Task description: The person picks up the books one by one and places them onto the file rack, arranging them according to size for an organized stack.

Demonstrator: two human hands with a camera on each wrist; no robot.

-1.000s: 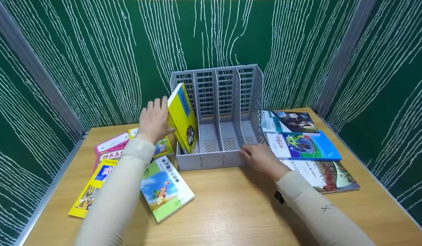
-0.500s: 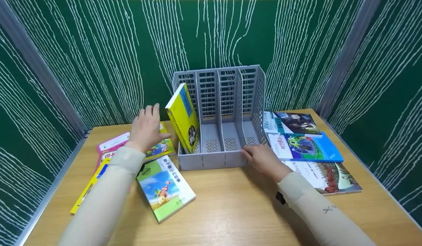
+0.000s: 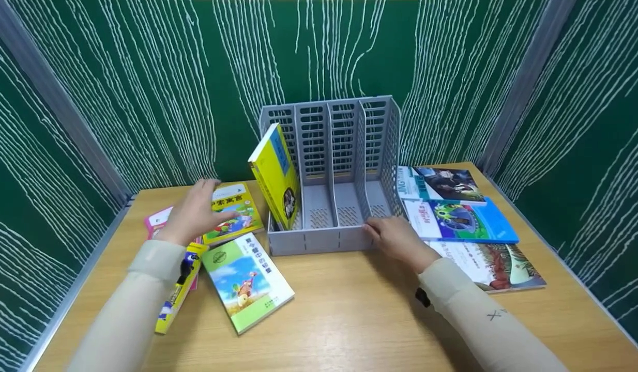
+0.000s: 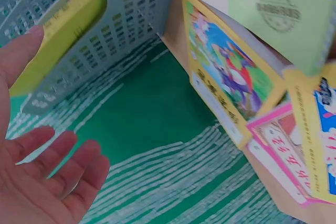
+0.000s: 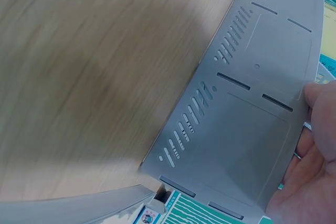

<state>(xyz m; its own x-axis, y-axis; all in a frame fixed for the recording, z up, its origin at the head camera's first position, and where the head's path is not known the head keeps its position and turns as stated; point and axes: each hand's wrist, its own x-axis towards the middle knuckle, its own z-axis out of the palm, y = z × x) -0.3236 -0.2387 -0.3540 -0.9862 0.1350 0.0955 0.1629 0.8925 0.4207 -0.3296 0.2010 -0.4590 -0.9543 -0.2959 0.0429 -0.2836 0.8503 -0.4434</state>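
- Gray slotted rack [image 3: 321, 241]: long axis left to right.
- Yellow book [image 3: 275, 178]: standing in it, leaning left.
- Left hand [image 3: 193, 213]: fingers loose, empty.
- Right hand [image 3: 399, 239]: gripping rack's front edge.

The left hand [image 3: 191, 216] hovers, fingers [image 4: 87, 155] relaxed (thumb [image 4: 22, 55] apart), while the right hand [image 3: 400, 241] grips, curled.
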